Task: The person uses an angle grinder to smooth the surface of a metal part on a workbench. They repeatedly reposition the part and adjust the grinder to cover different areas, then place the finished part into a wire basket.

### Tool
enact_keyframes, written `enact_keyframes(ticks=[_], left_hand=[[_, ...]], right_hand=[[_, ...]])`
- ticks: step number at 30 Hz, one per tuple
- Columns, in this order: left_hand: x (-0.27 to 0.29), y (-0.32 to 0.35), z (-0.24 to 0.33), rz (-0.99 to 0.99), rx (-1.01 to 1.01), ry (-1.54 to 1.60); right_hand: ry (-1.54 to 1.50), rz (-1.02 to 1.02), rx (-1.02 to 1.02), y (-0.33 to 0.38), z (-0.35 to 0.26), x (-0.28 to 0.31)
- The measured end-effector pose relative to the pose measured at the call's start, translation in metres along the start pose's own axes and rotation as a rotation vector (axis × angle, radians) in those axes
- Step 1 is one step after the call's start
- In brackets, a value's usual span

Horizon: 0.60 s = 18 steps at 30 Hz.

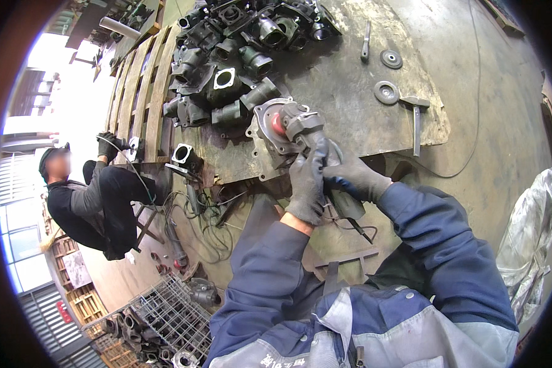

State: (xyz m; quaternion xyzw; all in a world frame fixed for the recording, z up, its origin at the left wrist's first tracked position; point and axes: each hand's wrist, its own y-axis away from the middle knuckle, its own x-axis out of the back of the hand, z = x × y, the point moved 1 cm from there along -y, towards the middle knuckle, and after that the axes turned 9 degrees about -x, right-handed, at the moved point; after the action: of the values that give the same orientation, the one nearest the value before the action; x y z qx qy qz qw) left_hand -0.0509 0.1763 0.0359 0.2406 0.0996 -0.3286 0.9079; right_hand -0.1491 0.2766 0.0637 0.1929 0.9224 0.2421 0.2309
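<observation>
Both my hands, in grey work gloves, are closed together around a dark power tool that looks like an angle grinder (305,127). My left hand (306,184) grips it from the left. My right hand (354,176) wraps the rear of its body, above a dark cord (362,230). The tool's head, with a red round part (278,124), lies over the round flange of a grey metal casting (267,113) at the front edge of the workbench (337,116). Whether the disc touches the metal is hidden.
Many dark castings (227,113) are heaped on the bench's left. A hammer (416,116), two discs (386,92) and a handled tool (366,43) lie right. A seated co-worker (98,196) works at left, by a pallet (138,92). Cables (208,227) and a wire basket (172,313) are below.
</observation>
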Motion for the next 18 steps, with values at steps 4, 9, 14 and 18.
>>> enact_keyframes(ticks=[4,9,14,18], left_hand=[[-0.004,0.001,-0.009,0.014,0.083,0.042],[-0.001,0.003,-0.016,-0.011,0.039,0.046],[0.004,0.006,-0.01,-0.061,-0.019,-0.092],[-0.004,0.007,-0.015,-0.014,0.085,-0.093]], right_hand=[[-0.098,0.063,-0.051,0.005,0.01,0.0],[-0.018,0.102,0.004,-0.003,0.03,0.006],[0.024,0.083,0.024,-0.013,0.041,0.006],[-0.047,0.138,-0.015,-0.003,0.044,0.007]])
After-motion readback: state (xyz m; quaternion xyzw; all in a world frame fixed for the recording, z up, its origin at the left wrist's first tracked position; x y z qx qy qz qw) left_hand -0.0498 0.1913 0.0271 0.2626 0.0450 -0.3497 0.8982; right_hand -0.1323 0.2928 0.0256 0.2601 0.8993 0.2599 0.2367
